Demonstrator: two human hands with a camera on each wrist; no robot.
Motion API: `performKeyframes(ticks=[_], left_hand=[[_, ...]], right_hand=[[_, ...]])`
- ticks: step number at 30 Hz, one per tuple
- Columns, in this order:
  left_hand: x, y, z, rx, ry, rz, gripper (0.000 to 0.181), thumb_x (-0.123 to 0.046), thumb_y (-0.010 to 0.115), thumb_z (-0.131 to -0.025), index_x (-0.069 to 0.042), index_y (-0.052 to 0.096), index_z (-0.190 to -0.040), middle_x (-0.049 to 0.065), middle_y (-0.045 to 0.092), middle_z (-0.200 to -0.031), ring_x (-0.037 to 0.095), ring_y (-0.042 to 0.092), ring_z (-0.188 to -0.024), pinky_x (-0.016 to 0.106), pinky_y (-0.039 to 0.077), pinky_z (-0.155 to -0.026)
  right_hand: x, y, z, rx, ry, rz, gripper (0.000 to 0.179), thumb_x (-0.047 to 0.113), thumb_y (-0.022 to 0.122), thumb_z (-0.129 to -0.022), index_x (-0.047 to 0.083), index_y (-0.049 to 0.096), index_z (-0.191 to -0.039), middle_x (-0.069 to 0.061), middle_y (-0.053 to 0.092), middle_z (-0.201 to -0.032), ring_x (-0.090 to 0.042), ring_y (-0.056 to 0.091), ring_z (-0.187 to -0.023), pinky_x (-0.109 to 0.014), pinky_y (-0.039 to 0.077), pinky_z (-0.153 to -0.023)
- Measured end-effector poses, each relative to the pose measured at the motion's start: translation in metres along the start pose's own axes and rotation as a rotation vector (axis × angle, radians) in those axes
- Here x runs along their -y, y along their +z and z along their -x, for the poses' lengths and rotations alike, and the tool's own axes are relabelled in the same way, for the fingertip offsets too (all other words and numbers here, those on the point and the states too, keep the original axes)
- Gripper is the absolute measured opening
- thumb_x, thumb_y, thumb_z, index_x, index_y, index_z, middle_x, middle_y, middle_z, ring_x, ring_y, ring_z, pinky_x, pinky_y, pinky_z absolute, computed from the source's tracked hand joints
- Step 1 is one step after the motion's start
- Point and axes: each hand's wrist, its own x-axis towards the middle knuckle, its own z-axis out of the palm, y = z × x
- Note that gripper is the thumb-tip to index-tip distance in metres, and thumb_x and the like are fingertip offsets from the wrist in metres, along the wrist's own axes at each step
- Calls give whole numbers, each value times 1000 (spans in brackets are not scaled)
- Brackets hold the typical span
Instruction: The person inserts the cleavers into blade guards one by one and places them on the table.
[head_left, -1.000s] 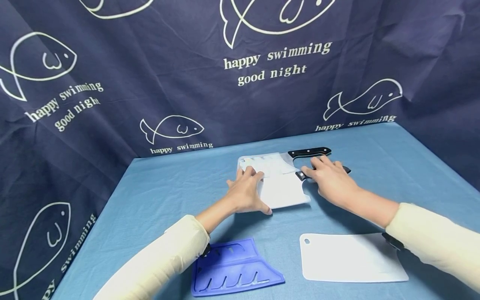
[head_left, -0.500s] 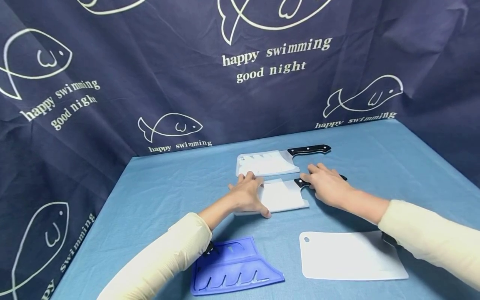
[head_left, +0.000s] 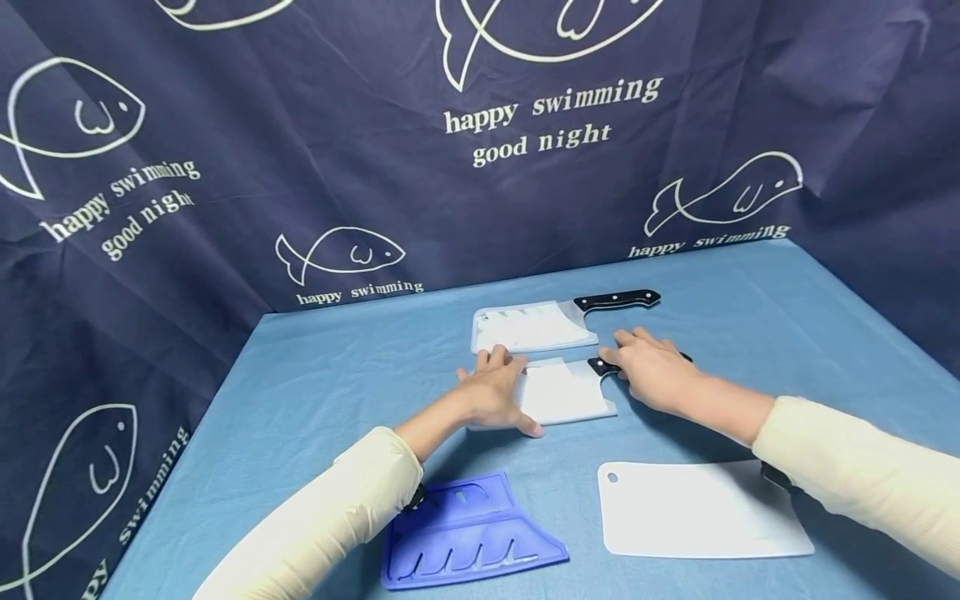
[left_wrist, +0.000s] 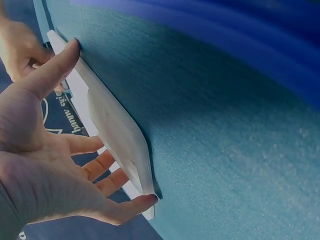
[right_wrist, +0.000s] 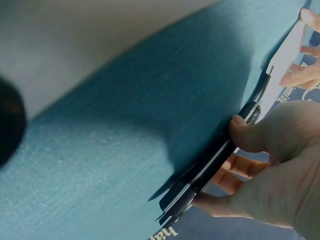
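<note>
A cleaver with a black riveted handle lies on the blue cloth, its blade in a white cover. My left hand spans the cover at its left end, thumb along the near edge and fingers spread toward the far edge. My right hand grips the handle, thumb on one side and fingers on the other in the right wrist view. Just behind lies a second cleaver, parallel to the first, with a similar white cover on its blade. Neither hand touches that one.
A purple-blue slotted blade cover lies at the front, partly under my left sleeve. A white blade-shaped sheet with a corner hole sits front right, below my right forearm. A dark fish-print curtain hangs behind the table.
Over the last second the nearer cleaver has shifted slightly toward me, away from overlapping the far one, with both hands on it. In the last half second it stays almost still.
</note>
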Motion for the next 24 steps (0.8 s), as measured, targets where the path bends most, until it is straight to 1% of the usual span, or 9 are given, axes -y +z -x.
performKeyframes(ticks=[6, 9, 12, 14, 17, 21, 24], left_hand=[[0, 1, 1, 2, -7, 12, 105, -57, 83, -63, -19, 35, -148, 6, 34, -139, 25, 30, -125, 58, 31, -96], [0, 1, 1, -15, -10, 34, 107, -56, 84, -62, -18, 34, -149, 6, 33, -139, 24, 30, -125, 61, 29, -97], [-1, 1, 3, -40, -9, 50, 109, -56, 84, -62, -19, 32, -150, 6, 32, -140, 25, 29, -126, 64, 28, -97], [-1, 0, 6, -57, -3, 56, 110, -55, 85, -61, -20, 31, -151, 5, 32, -140, 25, 29, -126, 64, 29, -96], [0, -2, 11, -76, 12, 75, 110, -54, 85, -62, -22, 30, -151, 6, 32, -142, 25, 29, -126, 64, 29, -95], [4, -3, 21, -105, 42, 107, 107, -52, 86, -62, -21, 34, -150, 6, 32, -143, 27, 28, -127, 64, 29, -93], [8, -3, 29, -135, 64, 132, 104, -51, 86, -62, -21, 37, -149, 6, 32, -143, 28, 28, -127, 64, 28, -92]], right_hand=[[1, -1, 0, 21, 28, -9, 42, 3, 68, -86, 7, 63, -127, -21, 54, -120, -39, 49, -109, -62, 46, -75], [1, -2, 2, 27, 38, -20, 44, 3, 67, -87, 8, 61, -130, -18, 53, -116, -36, 48, -107, -57, 43, -71], [2, -5, 6, 10, 38, -35, 46, 2, 67, -86, 9, 59, -132, -12, 52, -107, -31, 46, -99, -48, 37, -66], [3, -8, 9, -8, 32, -43, 47, 2, 67, -86, 9, 59, -132, -11, 50, -107, -30, 44, -98, -46, 35, -65], [5, -12, 14, -30, 25, -39, 49, 3, 68, -86, 9, 57, -133, -13, 50, -114, -31, 44, -104, -50, 36, -68], [8, -19, 22, -42, 12, -24, 54, 5, 69, -86, 9, 53, -137, -18, 47, -130, -34, 41, -116, -59, 37, -76], [10, -25, 29, -58, -3, -17, 57, 4, 71, -85, 9, 52, -138, -20, 44, -135, -36, 40, -120, -61, 37, -78]])
